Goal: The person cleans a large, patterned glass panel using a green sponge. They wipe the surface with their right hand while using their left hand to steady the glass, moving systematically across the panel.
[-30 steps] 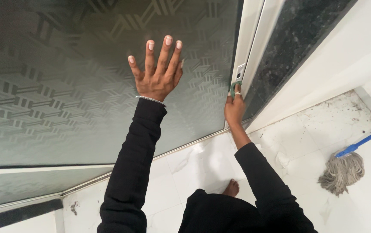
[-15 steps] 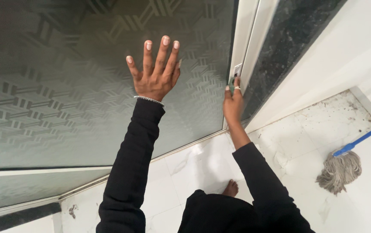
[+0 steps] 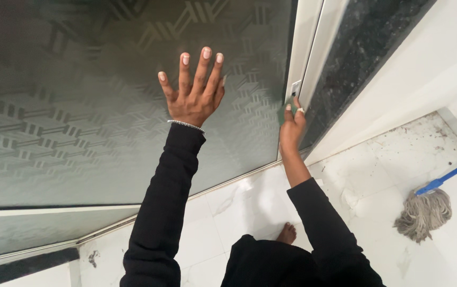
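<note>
Here the left hand (image 3: 194,93) lies flat, fingers spread, on the frosted glass door (image 3: 79,106); the right hand (image 3: 291,123), nearer the door's upright edge, pinches a green pad (image 3: 283,110) against it.

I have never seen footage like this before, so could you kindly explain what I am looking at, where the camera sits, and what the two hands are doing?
There is no machine here: a person wears one camera on the head, and it looks down along their own arms. Both arms are in black sleeves. The left hand lies flat, fingers spread, against a patterned frosted glass door; a thin bracelet circles that wrist. The right hand presses a small green pad, perhaps a sponge, against the door's white edge frame. Below is a white marble floor, with the person's bare foot showing. To the right a mop with a blue handle lies on the floor, where some dirt is scattered.
</note>
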